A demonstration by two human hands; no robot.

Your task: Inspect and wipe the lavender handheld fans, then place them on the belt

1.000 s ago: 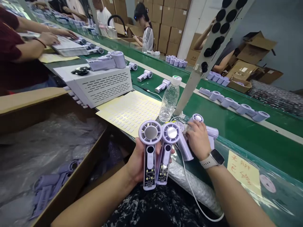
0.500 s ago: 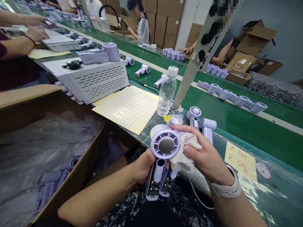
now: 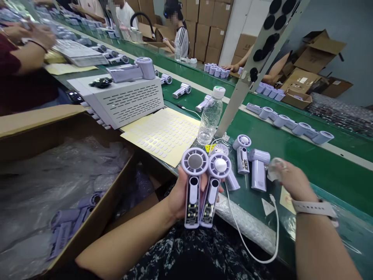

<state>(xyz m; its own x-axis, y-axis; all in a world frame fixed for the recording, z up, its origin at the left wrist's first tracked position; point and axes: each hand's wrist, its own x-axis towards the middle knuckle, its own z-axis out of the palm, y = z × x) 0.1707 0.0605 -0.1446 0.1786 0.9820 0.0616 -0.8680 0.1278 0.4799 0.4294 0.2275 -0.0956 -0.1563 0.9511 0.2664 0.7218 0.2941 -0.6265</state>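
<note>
Two purple handheld fans are gripped side by side in my left hand [image 3: 179, 196], round heads up. The left handheld fan [image 3: 192, 194] has a dark grey disc at its centre, the right handheld fan [image 3: 211, 194] a bright silver one; circuit boards show through their clear lower fronts. Off to the right, above the bench, my right hand [image 3: 294, 179] is closed on a crumpled white cloth [image 3: 274, 169], a little blurred. Between the hands lie another fan [image 3: 242, 155] and a fan lying face down [image 3: 258, 171]. One more fan [image 3: 232, 182] is partly hidden behind the held pair.
A clear water bottle [image 3: 210, 116] stands by the metal post [image 3: 233, 105]. A sticker sheet [image 3: 163, 136] lies left of it, near a vented white box [image 3: 131, 103]. A white cable [image 3: 256, 259] loops over the bench edge. An open carton [image 3: 116, 198] holds bagged fans.
My right hand brought the white cloth to the fan heads, then moved away right with it. The left hand still holds both fans, faces toward me.
</note>
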